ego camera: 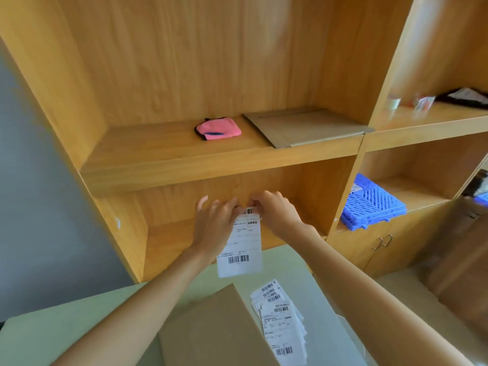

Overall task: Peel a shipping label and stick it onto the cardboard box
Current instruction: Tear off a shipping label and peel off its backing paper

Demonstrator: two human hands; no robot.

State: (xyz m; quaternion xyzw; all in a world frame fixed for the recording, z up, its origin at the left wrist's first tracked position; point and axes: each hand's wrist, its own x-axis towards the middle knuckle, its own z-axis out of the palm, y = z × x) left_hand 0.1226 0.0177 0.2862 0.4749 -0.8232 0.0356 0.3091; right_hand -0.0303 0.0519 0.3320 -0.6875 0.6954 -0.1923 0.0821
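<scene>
Held label: white rectangular paper shipping label [241, 244] with black barcodes, hanging upright in the air in front of the lower shelf, gripped only at its top edge so the long body falls free and flat.
Left hand: left hand [215, 224] at the label's upper left corner, fingertips bunched into a pinch on the top edge, thumb side hidden behind the paper; likely anchoring the backing.
Right hand: right hand [277, 213] at the upper right corner, fingers curled and pinching the same edge, just beside the left; probably picking at the corner to part sticker from liner.
Peel progress: no visible split between label and backing; too small and blurred to tell if a corner has lifted. Judged at the very start of peeling.
Box: plain brown flat-topped cardboard box [214, 331] lying on the pale green table [66, 328] directly below the hands, top face bare and up, ready to take the label.
Spare labels: loose fanned stack of white barcoded labels [281, 320] on the table just beside the box's right edge, kept within reach.
Shelf unit: light wooden bookcase [211, 165] behind the table, holding a folded pink cloth [217, 128] and a flattened brown cardboard sheet [303, 126], well apart from the work.
Risk: thin sticker may curl onto itself once freed; better kept taut by both corners.
</scene>
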